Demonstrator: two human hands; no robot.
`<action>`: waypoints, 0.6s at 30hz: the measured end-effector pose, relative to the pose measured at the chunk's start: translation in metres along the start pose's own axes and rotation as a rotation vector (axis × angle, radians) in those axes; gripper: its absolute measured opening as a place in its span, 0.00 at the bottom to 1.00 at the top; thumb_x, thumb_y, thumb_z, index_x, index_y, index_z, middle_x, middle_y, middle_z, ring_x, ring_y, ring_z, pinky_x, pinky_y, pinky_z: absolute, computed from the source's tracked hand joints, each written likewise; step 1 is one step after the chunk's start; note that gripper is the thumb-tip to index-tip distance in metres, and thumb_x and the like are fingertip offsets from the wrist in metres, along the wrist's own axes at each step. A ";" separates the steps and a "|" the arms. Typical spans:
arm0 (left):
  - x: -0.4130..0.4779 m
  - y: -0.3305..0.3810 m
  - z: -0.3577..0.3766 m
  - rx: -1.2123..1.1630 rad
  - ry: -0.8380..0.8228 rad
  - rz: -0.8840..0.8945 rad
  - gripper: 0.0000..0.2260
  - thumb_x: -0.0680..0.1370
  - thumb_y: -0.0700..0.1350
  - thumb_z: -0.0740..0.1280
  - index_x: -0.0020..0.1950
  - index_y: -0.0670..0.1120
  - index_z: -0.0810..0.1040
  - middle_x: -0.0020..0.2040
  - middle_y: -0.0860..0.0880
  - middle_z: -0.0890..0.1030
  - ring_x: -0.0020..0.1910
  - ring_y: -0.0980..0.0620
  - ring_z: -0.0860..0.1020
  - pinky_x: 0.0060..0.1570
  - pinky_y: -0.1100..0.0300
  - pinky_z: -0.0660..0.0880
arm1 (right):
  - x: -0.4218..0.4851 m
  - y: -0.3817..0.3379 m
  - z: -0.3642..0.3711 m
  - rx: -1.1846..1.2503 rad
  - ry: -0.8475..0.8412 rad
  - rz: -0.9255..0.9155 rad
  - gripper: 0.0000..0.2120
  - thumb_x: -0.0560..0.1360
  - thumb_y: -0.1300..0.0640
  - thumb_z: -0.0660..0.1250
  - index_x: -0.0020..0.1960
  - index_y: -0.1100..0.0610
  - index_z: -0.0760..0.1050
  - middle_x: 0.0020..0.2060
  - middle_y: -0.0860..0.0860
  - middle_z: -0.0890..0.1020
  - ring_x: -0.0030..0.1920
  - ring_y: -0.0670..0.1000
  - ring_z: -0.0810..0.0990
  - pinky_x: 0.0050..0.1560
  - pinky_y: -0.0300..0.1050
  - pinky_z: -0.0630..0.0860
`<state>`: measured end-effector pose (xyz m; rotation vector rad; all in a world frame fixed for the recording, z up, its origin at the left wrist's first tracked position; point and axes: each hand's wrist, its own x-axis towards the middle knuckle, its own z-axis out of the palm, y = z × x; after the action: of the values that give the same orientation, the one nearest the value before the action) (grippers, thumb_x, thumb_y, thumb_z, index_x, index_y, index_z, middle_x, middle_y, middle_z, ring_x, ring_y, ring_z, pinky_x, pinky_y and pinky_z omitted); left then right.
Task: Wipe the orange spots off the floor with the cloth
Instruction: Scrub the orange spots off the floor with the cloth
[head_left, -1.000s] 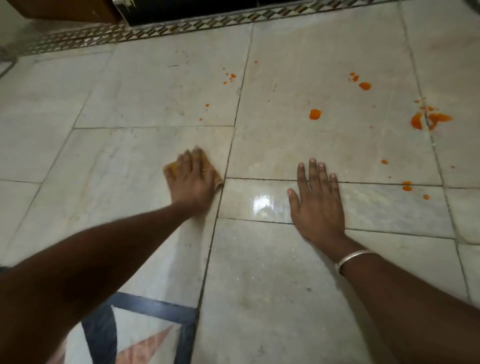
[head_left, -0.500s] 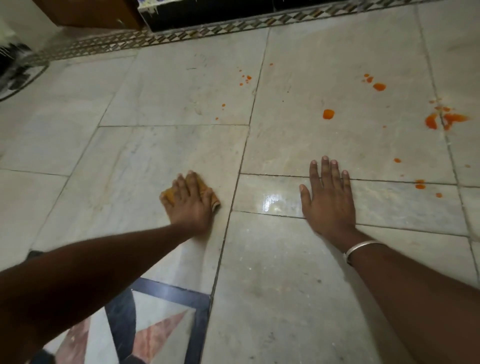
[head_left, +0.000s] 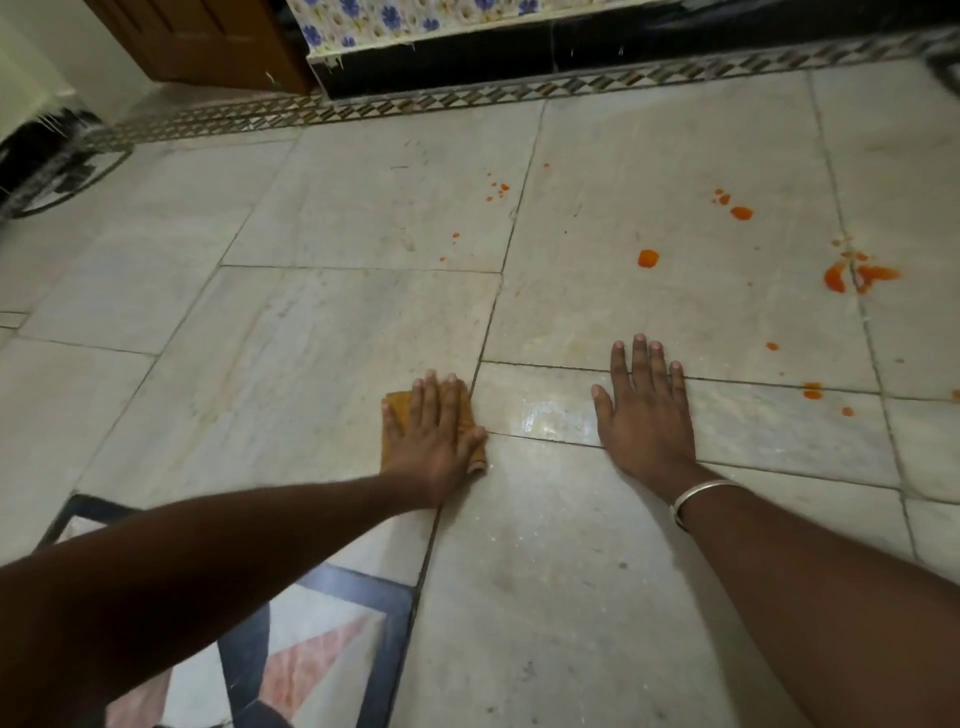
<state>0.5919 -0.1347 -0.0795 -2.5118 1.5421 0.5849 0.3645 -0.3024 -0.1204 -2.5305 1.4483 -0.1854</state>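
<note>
While my left hand (head_left: 434, 434) presses the cloth (head_left: 396, 410) flat to the floor (head_left: 311, 338), fingers straight, near my splayed right hand (head_left: 647, 415), orange spots (head_left: 648, 258) lie well ahead; dragging could smear them.

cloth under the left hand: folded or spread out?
Folded. The cloth shows as a compact orange pad barely wider than the left hand pressing it, with a thick doubled edge beside the thumb.
</note>
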 end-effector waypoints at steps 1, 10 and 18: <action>0.000 -0.009 -0.005 -0.036 0.018 -0.047 0.39 0.82 0.70 0.41 0.81 0.50 0.27 0.80 0.46 0.25 0.81 0.44 0.30 0.77 0.35 0.32 | 0.000 0.000 -0.003 0.005 -0.031 -0.009 0.34 0.83 0.41 0.41 0.83 0.58 0.50 0.82 0.60 0.52 0.83 0.60 0.49 0.81 0.58 0.43; -0.027 0.005 -0.020 0.049 0.114 -0.032 0.32 0.77 0.57 0.71 0.75 0.45 0.64 0.71 0.41 0.68 0.68 0.40 0.68 0.65 0.46 0.70 | -0.003 -0.001 -0.034 0.223 -0.284 0.048 0.31 0.85 0.48 0.55 0.84 0.55 0.48 0.83 0.57 0.43 0.83 0.57 0.40 0.81 0.54 0.38; -0.010 0.054 -0.104 -0.583 0.204 -0.018 0.07 0.74 0.44 0.74 0.48 0.44 0.80 0.42 0.48 0.81 0.41 0.50 0.80 0.36 0.57 0.74 | -0.018 -0.038 -0.077 0.927 -0.481 0.085 0.39 0.76 0.53 0.73 0.82 0.48 0.58 0.82 0.49 0.57 0.81 0.52 0.56 0.76 0.50 0.61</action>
<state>0.5665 -0.1842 0.0244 -3.0906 1.5904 0.9125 0.3702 -0.2778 -0.0365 -1.6080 0.9505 -0.1640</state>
